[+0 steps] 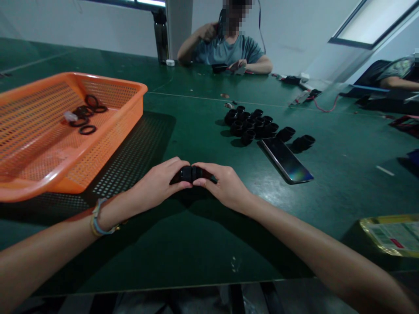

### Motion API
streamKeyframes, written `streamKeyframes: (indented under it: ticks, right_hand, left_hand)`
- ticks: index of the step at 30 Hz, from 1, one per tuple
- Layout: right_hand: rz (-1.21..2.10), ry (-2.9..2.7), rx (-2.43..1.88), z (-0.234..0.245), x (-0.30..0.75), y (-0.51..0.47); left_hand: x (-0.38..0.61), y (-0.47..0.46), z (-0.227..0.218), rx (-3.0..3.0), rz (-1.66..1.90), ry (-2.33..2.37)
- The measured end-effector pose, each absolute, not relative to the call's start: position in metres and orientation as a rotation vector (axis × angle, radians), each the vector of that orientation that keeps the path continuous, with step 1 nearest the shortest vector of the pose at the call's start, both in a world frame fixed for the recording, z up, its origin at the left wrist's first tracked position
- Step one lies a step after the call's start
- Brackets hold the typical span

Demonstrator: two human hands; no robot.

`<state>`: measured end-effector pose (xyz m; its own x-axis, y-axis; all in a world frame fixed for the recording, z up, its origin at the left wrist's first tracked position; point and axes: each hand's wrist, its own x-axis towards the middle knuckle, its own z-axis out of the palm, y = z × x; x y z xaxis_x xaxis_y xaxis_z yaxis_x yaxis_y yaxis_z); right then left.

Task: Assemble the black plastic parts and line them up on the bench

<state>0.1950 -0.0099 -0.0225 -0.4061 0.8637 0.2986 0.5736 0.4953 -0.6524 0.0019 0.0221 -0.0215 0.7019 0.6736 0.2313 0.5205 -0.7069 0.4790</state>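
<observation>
Both hands meet over the near middle of the green table. My left hand is closed round one end of a black cylindrical fitting. My right hand grips its other end, thumb and fingers pressed on it. A narrow gap or groove shows between the two halves, and I cannot tell whether they are one piece or two. Beyond my hands stands a cluster of similar black fittings, with two more lying at its right. Black rings lie in the orange basket at my left.
The orange perforated basket fills the left side. A phone lies right of centre, and a gold-rimmed package sits at the right edge. A dark bottle stands at the back. One person sits opposite, another at far right.
</observation>
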Motion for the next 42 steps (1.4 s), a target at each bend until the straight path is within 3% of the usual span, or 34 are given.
streamKeyframes:
  ticks: [12,20,27,35,42]
  right_hand:
    - [0.886,-1.942,-1.218,-0.019,0.191,-0.01]
    - [0.53,-2.187,-1.099,-0.019,0.198,-0.008]
    - [0.183,-2.259,-0.993,-0.024,0.199,-0.009]
    - [0.182,-2.256,-0.929,-0.025,0.195,-0.012]
    - [0.221,-2.235,-0.96,-0.023,0.195,-0.017]
  left_hand:
    - [0.002,0.021,-0.019,2.666,0.608,0.942]
    - [0.003,0.025,-0.013,2.335,0.409,0.955]
    - [0.004,0.022,-0.015,2.177,0.506,0.839]
    - [0.008,0.012,-0.017,1.735,0.498,0.685]
    - [0.006,0.011,-0.013,2.001,0.489,0.768]
